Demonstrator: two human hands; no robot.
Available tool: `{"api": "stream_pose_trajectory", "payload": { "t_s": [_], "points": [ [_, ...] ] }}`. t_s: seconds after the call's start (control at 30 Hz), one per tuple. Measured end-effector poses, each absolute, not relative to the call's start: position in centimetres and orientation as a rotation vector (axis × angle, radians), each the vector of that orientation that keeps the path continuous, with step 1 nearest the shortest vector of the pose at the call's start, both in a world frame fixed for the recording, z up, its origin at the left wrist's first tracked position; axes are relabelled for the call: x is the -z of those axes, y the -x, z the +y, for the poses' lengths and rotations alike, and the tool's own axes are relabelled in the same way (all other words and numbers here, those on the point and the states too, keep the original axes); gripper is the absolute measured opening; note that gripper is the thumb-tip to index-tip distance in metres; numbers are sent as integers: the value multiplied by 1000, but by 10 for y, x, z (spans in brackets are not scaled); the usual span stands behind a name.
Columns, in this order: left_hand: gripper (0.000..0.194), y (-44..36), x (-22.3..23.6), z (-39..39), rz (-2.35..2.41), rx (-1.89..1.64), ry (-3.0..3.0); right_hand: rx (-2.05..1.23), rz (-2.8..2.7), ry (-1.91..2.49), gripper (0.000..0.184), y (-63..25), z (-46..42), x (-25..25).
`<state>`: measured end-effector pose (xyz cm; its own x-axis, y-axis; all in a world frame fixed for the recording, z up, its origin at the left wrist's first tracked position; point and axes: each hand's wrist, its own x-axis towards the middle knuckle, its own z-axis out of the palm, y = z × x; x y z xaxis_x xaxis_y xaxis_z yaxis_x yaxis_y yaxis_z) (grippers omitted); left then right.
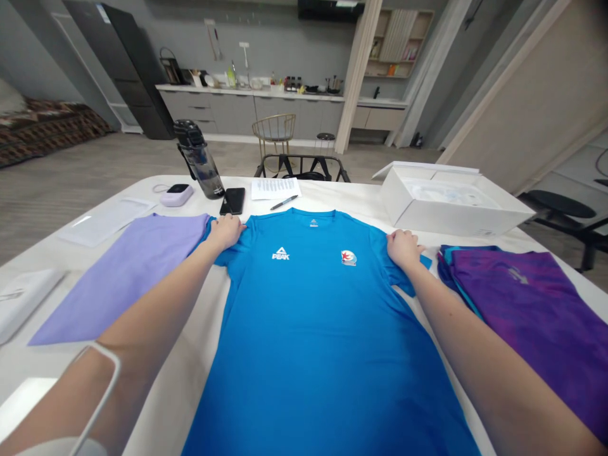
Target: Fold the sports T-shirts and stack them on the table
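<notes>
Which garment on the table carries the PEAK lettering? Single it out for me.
The blue T-shirt, spread out in the middle with the left hand and right hand at its sleeves; neither the lavender garment nor the purple garment shows any.

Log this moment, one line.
left hand: on blue shirt at one sleeve | right hand: on other sleeve | shirt: front up | beside: lilac cloth left, purple garment right

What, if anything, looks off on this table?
Nothing clearly stands out: the blue shirt lies front up, no spill or damage shows. The bottle seems to lean, but so does the fridge: probably lens distortion.
</notes>
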<state>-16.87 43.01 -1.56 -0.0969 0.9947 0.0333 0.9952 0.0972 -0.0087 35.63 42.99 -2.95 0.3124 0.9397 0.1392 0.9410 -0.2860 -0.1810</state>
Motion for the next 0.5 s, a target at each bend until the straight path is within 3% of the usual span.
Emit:
{"api": "stream_pose_trajectory", "payload": {
  "t_s": [0.3,0.5],
  "points": [
    [46,161,0,439,-2358,55,1987,389,-1898,2219,39,-378,461,29],
    [48,145,7,439,-2339,134,1839,289,-1930,2225,39,-360,464,22]
  ]
}}
